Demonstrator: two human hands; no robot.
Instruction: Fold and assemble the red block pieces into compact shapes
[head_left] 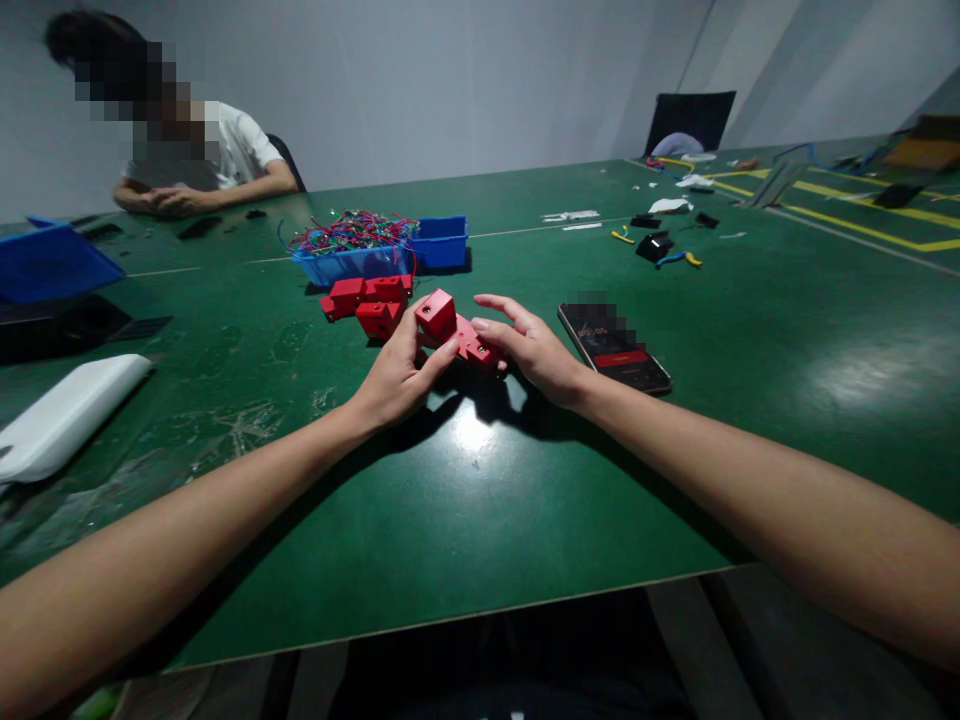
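Over the green table, my left hand (399, 375) grips a red plastic block (437, 312) with a dark round hole in its face. More red blocks (474, 345) stretch from it toward my right hand (532, 350). That hand has its thumb and lower fingers around their right end, while its index finger reaches out above. Whether the pieces are joined is hard to tell; fingers cover part of them. Just beyond my left hand, several similar red blocks (375, 295) lie together on the table.
Behind the blocks stand a blue bin (352, 265) heaped with coloured wires and a smaller blue bin (442, 243). A phone (615, 347) lies right of my hands, with pliers (679, 259) farther back. A white case (71, 415) lies left. Another person (202, 150) sits across the table.
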